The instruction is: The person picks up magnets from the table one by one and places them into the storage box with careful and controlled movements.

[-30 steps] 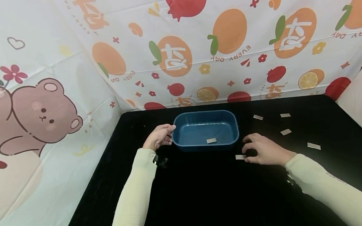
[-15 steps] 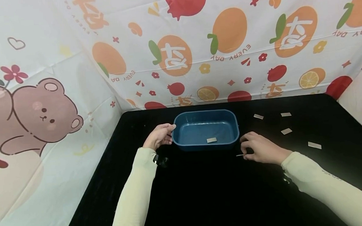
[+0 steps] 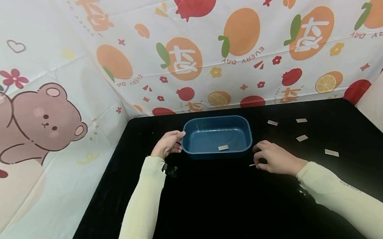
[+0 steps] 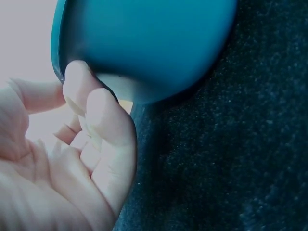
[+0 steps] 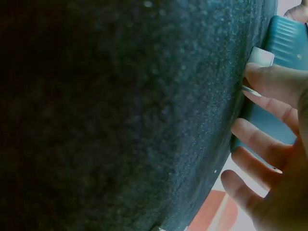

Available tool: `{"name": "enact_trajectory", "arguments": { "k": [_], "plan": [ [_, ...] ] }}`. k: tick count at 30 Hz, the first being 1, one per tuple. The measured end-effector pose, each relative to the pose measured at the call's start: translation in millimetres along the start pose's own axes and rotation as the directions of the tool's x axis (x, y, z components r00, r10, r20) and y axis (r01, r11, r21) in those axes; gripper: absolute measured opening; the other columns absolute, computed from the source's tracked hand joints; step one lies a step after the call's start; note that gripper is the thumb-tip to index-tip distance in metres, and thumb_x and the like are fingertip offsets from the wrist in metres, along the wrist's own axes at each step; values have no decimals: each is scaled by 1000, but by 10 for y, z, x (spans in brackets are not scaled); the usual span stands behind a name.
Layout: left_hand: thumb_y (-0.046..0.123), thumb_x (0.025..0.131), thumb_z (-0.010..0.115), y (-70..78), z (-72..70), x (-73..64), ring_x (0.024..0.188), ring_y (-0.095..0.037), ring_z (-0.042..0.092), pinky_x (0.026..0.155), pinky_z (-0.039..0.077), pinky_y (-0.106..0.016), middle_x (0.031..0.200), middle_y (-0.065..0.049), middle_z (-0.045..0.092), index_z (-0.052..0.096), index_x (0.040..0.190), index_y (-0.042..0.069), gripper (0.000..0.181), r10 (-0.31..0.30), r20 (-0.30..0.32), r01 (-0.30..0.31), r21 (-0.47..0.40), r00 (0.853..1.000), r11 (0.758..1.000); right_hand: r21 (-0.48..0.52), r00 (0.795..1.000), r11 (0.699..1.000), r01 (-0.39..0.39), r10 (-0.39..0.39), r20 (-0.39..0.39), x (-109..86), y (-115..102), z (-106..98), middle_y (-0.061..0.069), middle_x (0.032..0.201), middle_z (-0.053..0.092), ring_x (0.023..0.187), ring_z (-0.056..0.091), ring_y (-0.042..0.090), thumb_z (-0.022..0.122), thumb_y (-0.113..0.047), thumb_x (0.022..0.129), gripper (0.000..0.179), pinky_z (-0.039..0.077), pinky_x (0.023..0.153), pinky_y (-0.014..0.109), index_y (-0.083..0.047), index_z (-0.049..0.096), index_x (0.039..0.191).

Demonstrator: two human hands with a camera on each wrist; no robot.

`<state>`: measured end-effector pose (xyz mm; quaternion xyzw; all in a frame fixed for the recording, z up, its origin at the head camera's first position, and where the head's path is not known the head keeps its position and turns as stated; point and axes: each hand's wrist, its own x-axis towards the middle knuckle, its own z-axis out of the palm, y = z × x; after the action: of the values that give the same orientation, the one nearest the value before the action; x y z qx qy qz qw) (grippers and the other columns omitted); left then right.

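My left hand grips the left end of a blue plastic basin; in the left wrist view its fingertips curl against the basin's outer wall below the rim. One small flat silvery rectangular piece lies inside, toward the near wall. Just off the basin's near right corner, my right hand pinches a similar thin piece between thumb and index finger, close over the black tabletop. In the right wrist view this piece tilts up at the thumb tip, while the other fingers spread apart.
Several more flat pieces lie on the black table at right, including one beyond the right hand and another near the back. A fruit-printed cloth hangs behind the table, with a bear-printed sheet on the left.
The piece at my right fingertips lay flat on the table; now it is pinched and tilted nearly edge-on. The right hand has shifted slightly left. The left hand keeps its grip on the basin.
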<state>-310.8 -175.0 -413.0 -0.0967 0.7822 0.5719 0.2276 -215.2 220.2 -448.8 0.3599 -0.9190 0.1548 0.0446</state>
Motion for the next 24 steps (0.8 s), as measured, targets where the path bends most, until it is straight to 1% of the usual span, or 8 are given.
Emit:
{"name": "enact_trajectory", "arguments": {
  "k": [3,9,14,17,24],
  "plan": [
    [33,103,53,-3,-9,3,55,-12,55,55,52,-24,72,0,56,55,95,11,23,1,-13,-1,1,1000,1000,19,1000,1000,-10,10,8,9,2,-3,6,115,66,112,57,24,80,-24,84,10,51,96,47,-27,71,82],
    [32,104,52,6,3,14,57,-13,56,57,53,-24,73,0,55,54,98,10,24,-8,0,8,8,1000,1000,38,1000,999,-31,31,1,-14,32,-3,6,116,66,112,57,24,79,-21,84,11,51,96,47,-28,71,82],
    [33,103,52,10,3,21,56,-13,55,56,52,-24,73,0,55,54,96,10,24,-7,5,7,-1,1000,1000,46,998,997,-54,55,-6,-18,61,-3,5,117,66,113,57,24,79,-21,85,14,52,96,47,-31,70,80],
    [34,103,52,9,-4,20,56,-13,55,56,52,-24,73,0,55,54,97,10,25,2,10,-2,-2,1000,1000,46,997,996,-71,71,-6,-16,73,-20,5,118,66,113,57,24,79,-20,85,16,52,96,48,-31,69,79],
    [33,103,52,-10,-6,29,57,-13,55,56,52,-25,71,1,55,54,95,10,25,4,15,-4,-4,1000,1000,64,996,994,-87,88,-11,-22,82,-59,7,119,66,115,56,26,79,-19,85,15,51,97,50,-30,70,80]
  ]
}}
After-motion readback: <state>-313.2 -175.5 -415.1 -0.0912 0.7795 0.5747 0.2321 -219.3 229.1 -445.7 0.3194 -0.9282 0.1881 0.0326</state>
